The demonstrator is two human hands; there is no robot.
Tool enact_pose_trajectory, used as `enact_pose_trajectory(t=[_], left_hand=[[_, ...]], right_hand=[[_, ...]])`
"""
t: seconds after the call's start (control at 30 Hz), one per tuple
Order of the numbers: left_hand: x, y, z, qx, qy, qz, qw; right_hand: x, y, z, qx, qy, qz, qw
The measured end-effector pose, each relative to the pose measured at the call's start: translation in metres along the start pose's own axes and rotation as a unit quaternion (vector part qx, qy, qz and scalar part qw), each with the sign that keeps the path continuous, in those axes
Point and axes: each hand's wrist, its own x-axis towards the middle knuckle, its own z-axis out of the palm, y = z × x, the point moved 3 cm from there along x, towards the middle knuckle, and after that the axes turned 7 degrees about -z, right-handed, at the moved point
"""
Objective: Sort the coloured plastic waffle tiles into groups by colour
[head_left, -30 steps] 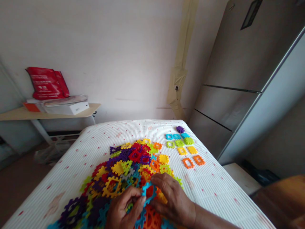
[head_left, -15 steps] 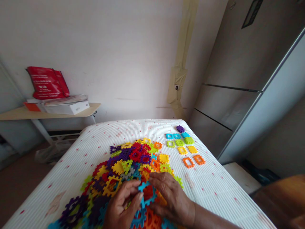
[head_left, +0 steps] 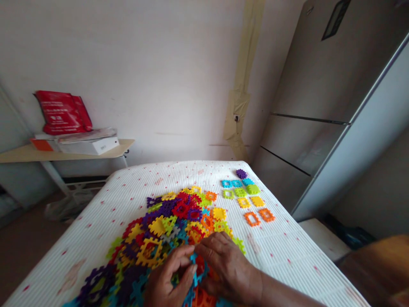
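Observation:
A loose heap of plastic interlocking tiles with toothed edges (head_left: 150, 253), in purple, yellow, red, green, orange and blue, lies on the cloth-covered table. At its near end, my left hand (head_left: 168, 277) has thumb and forefinger closed at the edge of a blue interlocking tile (head_left: 196, 279). My right hand (head_left: 228, 268) is curled over the same tile from the other side, its fingertips close to those of the left. Most of the blue tile is hidden behind my fingers. Red and orange tiles (head_left: 204, 296) lie under my hands.
Right of the heap, sorted tiles lie in colour rows: orange (head_left: 266, 215), yellow (head_left: 256, 201), green (head_left: 240, 192), blue (head_left: 236, 183), and a purple stack (head_left: 241, 173). A fridge (head_left: 306, 128) stands at the right. At the left, a side table (head_left: 19, 155) bears a red bag (head_left: 62, 113).
My right hand has shifted slightly left and closed further over the blue tile, covering more of it. My left hand has moved a little right, and the fingertips now nearly meet.

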Motion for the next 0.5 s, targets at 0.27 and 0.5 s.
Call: enact_pose_trajectory(t=[0.27,0.5], left_hand=[[-0.003,0.012,-0.002,-0.043,0.067,-0.046,0.996],[0.002,0.012,-0.010,0.055,0.047,0.005,0.997]], right_hand=[[0.009,0.091,-0.050,-0.037,0.131,0.076,0.988],[0.007,0.215,-0.081,-0.147,0.106,0.233,0.956]])
